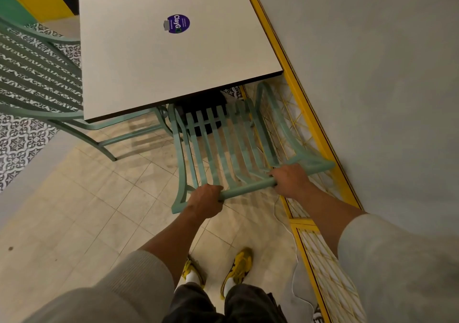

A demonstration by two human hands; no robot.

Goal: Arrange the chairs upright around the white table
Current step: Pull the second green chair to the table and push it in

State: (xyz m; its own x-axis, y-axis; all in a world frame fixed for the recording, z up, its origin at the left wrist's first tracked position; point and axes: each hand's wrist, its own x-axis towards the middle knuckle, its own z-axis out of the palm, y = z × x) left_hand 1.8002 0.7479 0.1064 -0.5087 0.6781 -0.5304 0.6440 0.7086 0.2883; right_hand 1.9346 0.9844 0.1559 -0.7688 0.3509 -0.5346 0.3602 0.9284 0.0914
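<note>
Two pale green slatted chairs stand at a white tabletop (149, 57), seen from above by someone looking down at their own arms.

Furthest left, the second chair (37, 74) stands upright at the tabletop's left edge, its seat partly tucked beneath and one leg angling out onto the tiled floor (87, 211).

Next comes the left hand (206, 202), curled shut around the top rail of the near chair (223, 148), close to the rail's left end. That chair sits at the tabletop's near edge, toward the near right corner, its backrest slats running away and down toward the seat, which is hidden beneath the tabletop. The right hand (290, 180) is likewise closed around the same rail, nearer its right end.

The frame looks like painted metal: stiff, probably fairly heavy, and smooth enough to slide in a loose grip. The top rail, held wide with both hands, seems the sound place to steer it from; the thin slats look a poorer hold.

Under the tabletop a dark table base (203, 114) stands just ahead of the seat and could stop the chair going further in. To the right, a yellow mesh barrier (320, 163) runs very close beside the chair, against a grey wall (372, 74), leaving little room on that side. A thin white cable (295, 268) trails along the floor near the barrier, a possible snag for a chair leg.
</note>
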